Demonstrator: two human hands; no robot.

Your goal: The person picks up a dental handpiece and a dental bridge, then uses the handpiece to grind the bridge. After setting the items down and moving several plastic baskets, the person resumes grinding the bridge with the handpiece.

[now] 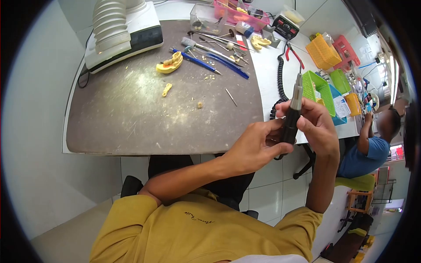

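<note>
Both hands are on a black and silver rotary handpiece (290, 120), which points upward past the right edge of the mat, a thin bit at its tip. My left hand (256, 147) grips its lower black part between thumb and fingers. Fingers of my right hand (318, 127) wrap round it higher up, near the metal collar. On the brown mat (131, 118) lie a yellow dental model (169, 64), a small yellow piece (166, 90), a tiny tan piece (200, 105) and a loose thin bit (231, 97).
A suction unit with a ribbed hose (110, 26) stands at the back left. Blue pens and metal tools (219, 55) lie at the mat's back right. Green (319, 90) and yellow baskets (323, 51) stand right. A person in blue (364, 153) sits far right.
</note>
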